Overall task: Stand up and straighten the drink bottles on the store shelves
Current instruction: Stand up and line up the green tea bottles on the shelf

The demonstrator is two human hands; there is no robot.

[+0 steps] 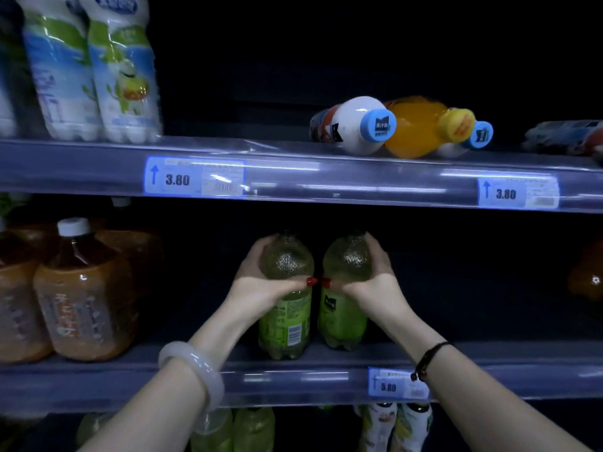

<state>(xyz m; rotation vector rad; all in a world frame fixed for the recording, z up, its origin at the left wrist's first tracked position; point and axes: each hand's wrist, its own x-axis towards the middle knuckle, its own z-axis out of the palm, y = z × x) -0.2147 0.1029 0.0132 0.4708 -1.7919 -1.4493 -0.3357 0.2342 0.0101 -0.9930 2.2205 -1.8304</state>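
Two green drink bottles stand upright side by side on the middle shelf [293, 380]. My left hand [264, 285] grips the left green bottle [287, 324] round its shoulder. My right hand [372, 282] grips the right green bottle [342, 318] the same way. On the upper shelf [326, 177] three bottles lie on their sides with caps toward me: a white bottle with a blue cap [355, 125], an orange bottle with a yellow cap [424, 125], and another blue-capped bottle [476, 137] mostly hidden behind it.
White-and-green bottles [94, 70] stand upright at the upper left. Brown tea bottles [85, 295] stand at the middle left. A wrapped item [567, 137] lies at the upper right, an orange bottle [587, 275] at the middle right. More bottles [394, 425] fill the shelf below.
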